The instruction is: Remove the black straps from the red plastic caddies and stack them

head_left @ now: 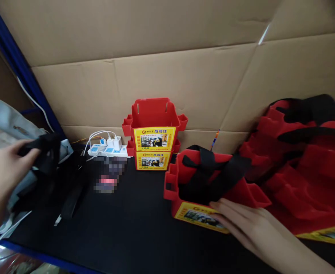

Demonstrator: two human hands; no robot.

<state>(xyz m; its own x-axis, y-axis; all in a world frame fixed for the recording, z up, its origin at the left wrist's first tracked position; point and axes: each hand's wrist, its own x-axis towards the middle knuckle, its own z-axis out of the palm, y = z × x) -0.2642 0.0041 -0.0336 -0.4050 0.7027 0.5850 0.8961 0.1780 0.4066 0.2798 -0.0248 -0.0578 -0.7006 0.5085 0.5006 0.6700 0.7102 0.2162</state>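
Note:
My left hand (11,163), at the far left, is closed on a black webbing strap (45,150) above a loose heap of black straps (61,186). Its fingers are slightly blurred. At the right, my right hand (247,224) grips the front rim of a red plastic tool box (171,182) with a yellow picture label. A black strap (204,167) is looped over that box and hangs into it. Farther back, two more red tool boxes (156,125) stand nested one in the other, labels facing me.
More red boxes with black straps (295,152) are piled at the right. A white power strip (108,150) with plugs and cables lies by the cardboard wall (184,83). Blue shelf post (27,76) and pale bag (1,114) stand left; a pixelated item (110,177) lies on the black surface (121,232).

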